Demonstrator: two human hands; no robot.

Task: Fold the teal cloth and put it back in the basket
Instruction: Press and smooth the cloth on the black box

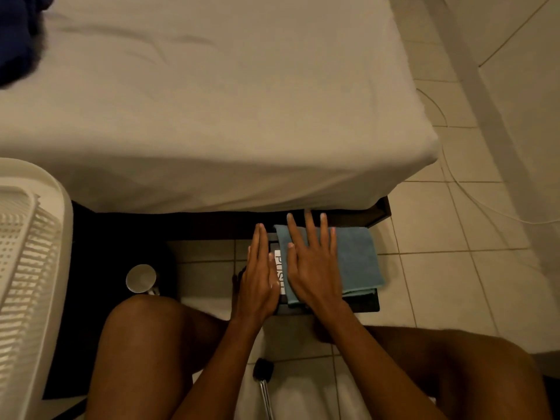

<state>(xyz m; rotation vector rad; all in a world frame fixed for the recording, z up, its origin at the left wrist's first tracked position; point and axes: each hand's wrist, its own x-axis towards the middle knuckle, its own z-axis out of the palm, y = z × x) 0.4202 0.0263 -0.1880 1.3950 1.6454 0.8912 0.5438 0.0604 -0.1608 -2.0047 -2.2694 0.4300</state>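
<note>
The teal cloth (357,259) lies folded into a rectangle on a dark box (363,303) with a white "PUSH" label, on the tiled floor by the bed. My right hand (312,265) rests flat on the cloth's left part, fingers spread. Just left of the cloth, my left hand (260,274) lies flat with fingers together, over the box's left edge, holding nothing. The white slatted basket (27,268) stands at the far left edge of the view, apart from both hands.
A bed with a beige sheet (212,101) fills the upper view, a dark blue fabric (15,34) at its top left corner. A cup (141,278) sits on the floor near my left knee. A metal rod with a black tip (263,380) lies between my legs.
</note>
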